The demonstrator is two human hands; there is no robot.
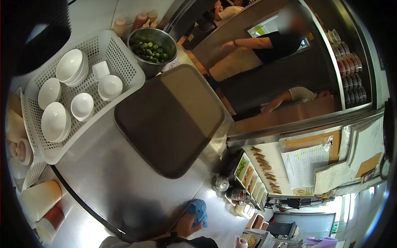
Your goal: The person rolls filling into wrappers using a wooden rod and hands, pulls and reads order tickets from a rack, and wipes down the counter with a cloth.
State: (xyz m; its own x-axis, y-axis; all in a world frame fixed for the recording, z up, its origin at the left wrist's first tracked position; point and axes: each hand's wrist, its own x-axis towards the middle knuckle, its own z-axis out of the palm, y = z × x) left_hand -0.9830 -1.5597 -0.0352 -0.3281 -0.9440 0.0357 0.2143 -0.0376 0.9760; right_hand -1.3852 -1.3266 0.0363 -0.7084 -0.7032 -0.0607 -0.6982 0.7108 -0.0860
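Observation:
At the lower middle, my right hand [188, 225] is closed round a crumpled blue cloth [198, 211], which rests on the steel counter [95, 173]. A dark band circles that wrist. My left hand is out of the frame. Above the cloth lies a large brown tray [165, 124], partly in shadow and not touched by the hand.
White bowls [53, 122] stand in a perforated basket [132, 62] at upper left. Beside it is a metal bowl of green fruit [151, 51]. Food containers [250, 180] and a glass jar [220, 182] stand right. Other people [269, 43] are beyond the opening.

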